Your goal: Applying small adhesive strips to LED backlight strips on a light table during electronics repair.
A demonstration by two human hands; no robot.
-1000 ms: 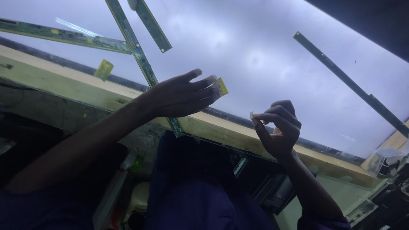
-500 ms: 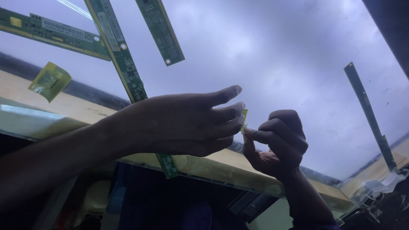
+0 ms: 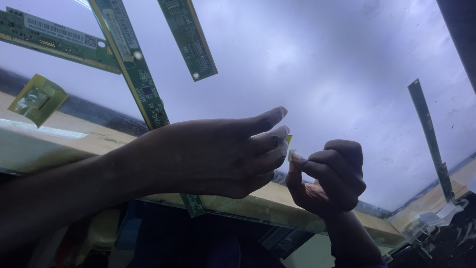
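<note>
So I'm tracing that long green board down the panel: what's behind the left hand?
The long green board runs down behind the left hand and its end reappears below the wrist. The stretch between is covered. Pale panel shows around the hand.

Pale glowing panel (image 3: 307,59), wooden bench edge (image 3: 59,134), dim surroundings

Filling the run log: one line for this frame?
left hand: pinching yellow tab | right hand: pinching small white piece | behind: green circuit strips, glass panel
</note>
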